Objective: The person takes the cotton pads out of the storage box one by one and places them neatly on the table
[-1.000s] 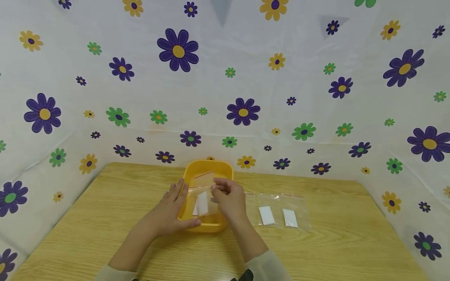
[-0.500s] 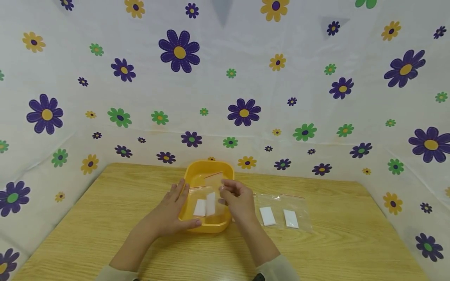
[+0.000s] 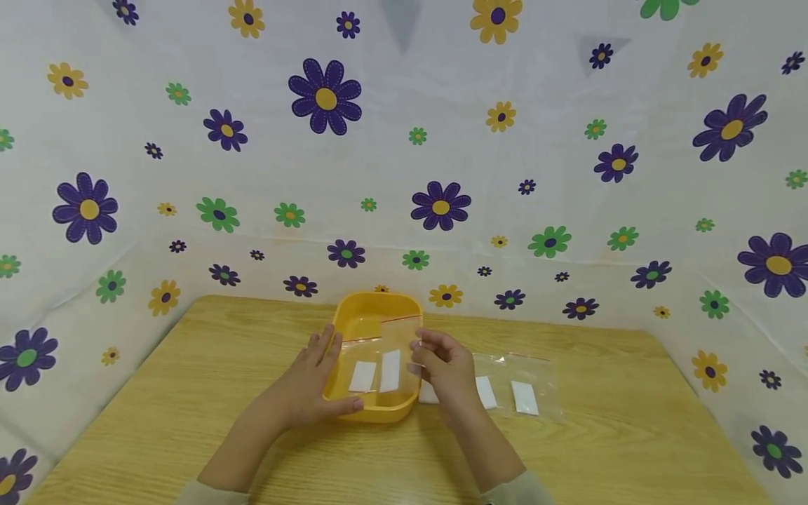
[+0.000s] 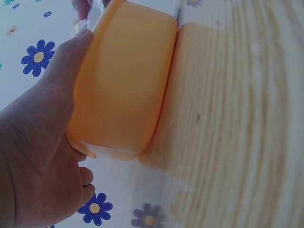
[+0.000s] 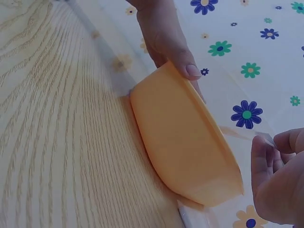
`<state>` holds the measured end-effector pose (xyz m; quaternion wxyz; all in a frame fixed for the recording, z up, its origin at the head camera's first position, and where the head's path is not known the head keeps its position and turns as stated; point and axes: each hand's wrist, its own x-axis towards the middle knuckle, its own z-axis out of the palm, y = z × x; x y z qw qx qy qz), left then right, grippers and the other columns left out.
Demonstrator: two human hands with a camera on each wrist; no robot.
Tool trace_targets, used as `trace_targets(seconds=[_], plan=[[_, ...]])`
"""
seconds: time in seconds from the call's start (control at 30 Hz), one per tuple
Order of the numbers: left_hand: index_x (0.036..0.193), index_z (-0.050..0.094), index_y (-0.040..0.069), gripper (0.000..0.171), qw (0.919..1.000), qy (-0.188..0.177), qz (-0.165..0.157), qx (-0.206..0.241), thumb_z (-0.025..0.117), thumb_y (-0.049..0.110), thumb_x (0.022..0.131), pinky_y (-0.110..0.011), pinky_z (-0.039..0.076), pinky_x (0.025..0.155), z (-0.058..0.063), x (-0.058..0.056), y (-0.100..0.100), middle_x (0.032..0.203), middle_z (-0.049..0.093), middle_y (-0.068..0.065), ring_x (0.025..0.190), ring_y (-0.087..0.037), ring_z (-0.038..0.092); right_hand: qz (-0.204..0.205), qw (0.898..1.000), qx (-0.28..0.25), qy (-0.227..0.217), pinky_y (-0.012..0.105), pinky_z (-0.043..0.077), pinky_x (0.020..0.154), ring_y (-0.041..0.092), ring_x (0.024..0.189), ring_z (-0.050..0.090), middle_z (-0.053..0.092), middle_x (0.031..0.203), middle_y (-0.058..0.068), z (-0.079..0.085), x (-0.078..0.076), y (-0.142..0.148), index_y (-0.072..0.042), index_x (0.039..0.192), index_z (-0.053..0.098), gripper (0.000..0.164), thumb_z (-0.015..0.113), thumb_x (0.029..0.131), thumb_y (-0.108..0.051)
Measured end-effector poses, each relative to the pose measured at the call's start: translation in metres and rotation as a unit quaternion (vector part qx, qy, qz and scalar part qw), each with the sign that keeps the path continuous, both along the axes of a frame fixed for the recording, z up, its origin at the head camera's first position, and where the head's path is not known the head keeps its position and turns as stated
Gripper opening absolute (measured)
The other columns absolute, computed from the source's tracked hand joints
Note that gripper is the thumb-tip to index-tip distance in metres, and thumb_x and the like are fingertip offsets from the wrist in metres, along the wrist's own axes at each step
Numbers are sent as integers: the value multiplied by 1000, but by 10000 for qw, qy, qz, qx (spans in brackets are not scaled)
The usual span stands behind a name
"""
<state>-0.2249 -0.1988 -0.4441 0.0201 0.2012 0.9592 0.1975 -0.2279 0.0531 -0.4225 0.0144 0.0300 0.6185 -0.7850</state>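
In the head view a yellow plastic basin (image 3: 362, 317) stands on the table, leaning bags inside it. My left hand (image 3: 303, 389) rests on its left corner, fingers spread along the left rim and thumb straight along the near rim. My right hand (image 3: 449, 368) pinches the edge of a clear zip bag (image 3: 404, 335) at the basin's right rim. A white flat block (image 3: 391, 371) sits in that bag. Beside it lies another clear zip bag (image 3: 353, 351) with a white block (image 3: 362, 376). The right wrist view shows thumb and finger pinching the clear film (image 5: 268, 138).
To the right, several clear zip bags with white blocks lie on the wooden table (image 3: 631, 407); one block (image 3: 524, 398) shows fully, another (image 3: 485, 393) is partly covered by my right hand. A white flower-printed cloth (image 3: 379, 161) hangs behind and at both sides.
My right hand has moved right with the pinched bag, from above the basin's middle to its right rim. The other bag and its block are now more fully seen. My left hand stays put.
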Motion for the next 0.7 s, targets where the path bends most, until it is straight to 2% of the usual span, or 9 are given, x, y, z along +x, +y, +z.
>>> trace_targets(seconds=[0.27, 0.7], plan=[[159, 10, 2, 118, 10000, -22, -6, 5, 59, 76, 82, -59, 13, 121, 3, 2, 2, 167, -3, -17, 152, -44, 2, -6, 9993, -354, -84, 30, 59, 86, 19, 96, 63, 64, 109, 11, 1, 3, 9, 0, 126, 62, 33, 64, 93, 2], [160, 8, 3, 117, 10000, -71, 30, 16, 60, 75, 82, -59, 11, 121, 3, 3, 0, 167, -5, -15, 152, -43, 0, -206, 9992, -311, -135, 33, 59, 87, 18, 93, 65, 67, 110, 11, -1, 6, 24, 0, 127, 62, 35, 64, 92, 1]])
